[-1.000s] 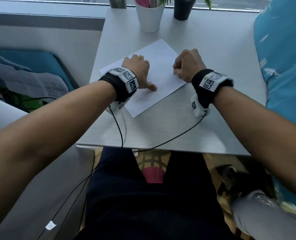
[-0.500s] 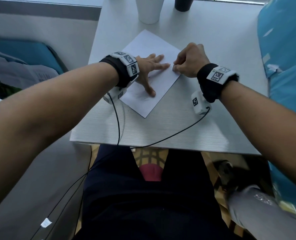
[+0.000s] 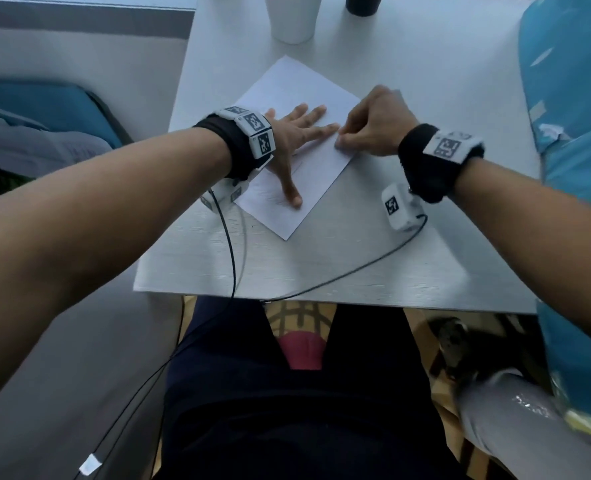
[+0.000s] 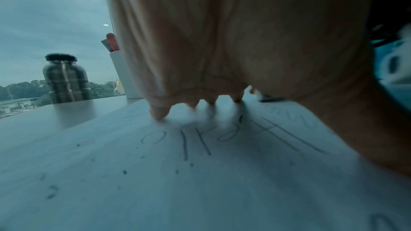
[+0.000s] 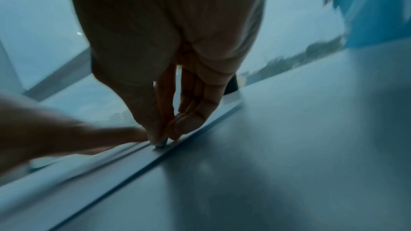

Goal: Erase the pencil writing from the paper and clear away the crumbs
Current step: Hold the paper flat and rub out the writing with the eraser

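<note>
Both hands: left hand (image 3: 296, 133) flattens paper (image 3: 325, 164), right hand (image 3: 370, 124) pinches eraser (image 5: 160, 144).

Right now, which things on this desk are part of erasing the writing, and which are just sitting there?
In the job:
paper
pencil writing
crumbs
left hand, flat on the paper
right hand, pinching something small at the paper's edge

Lying about:
white cup
dark pot
dark jar

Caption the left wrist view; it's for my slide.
Left hand spread on the paper, pencilled "Hello" and crumbs beneath.
</note>
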`<state>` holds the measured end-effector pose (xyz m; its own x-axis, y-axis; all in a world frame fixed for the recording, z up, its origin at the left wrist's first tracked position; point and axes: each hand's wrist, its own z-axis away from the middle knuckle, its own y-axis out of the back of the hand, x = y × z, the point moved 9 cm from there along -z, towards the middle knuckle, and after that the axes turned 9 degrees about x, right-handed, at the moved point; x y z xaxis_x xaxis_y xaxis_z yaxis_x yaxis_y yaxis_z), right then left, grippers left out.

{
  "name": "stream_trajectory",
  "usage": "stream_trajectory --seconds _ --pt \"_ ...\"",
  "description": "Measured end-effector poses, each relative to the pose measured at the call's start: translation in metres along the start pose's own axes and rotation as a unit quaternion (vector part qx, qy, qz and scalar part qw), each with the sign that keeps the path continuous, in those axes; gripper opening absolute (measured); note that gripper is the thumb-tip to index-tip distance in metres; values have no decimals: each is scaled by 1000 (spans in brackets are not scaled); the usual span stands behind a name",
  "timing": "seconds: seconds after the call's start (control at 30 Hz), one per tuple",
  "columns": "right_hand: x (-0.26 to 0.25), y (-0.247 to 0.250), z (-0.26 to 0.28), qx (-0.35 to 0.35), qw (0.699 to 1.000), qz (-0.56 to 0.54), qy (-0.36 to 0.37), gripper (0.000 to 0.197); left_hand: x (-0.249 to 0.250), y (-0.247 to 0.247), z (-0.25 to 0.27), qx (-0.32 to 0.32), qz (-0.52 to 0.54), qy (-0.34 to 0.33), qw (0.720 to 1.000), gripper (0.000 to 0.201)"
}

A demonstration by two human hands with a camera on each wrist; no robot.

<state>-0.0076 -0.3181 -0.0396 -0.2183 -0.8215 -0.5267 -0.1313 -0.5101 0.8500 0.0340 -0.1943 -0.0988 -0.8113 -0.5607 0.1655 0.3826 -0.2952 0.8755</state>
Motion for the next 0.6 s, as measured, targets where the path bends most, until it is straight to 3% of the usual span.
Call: stream_trajectory --seconds 0.1,0.23,0.4,0.53,0.6 --pt "2 8 -3 41 999 -3 -15 12 -1 1 -1 2 -1 3 1000 157" --pt "-31 -30 34 -69 996 -15 51 3 -1 0 0 -4 -10 2 1000 159" --pt "15 21 -10 52 998 1 -44 13 2 3 3 -1 -3 0 1000 157" --pt "-33 -29 37 -58 997 6 52 6 1 0 1 -5 -20 1 1000 161" --pt "-30 -28 34 -63 996 -1 55 5 2 0 1 -7 -23 2 1000 161"
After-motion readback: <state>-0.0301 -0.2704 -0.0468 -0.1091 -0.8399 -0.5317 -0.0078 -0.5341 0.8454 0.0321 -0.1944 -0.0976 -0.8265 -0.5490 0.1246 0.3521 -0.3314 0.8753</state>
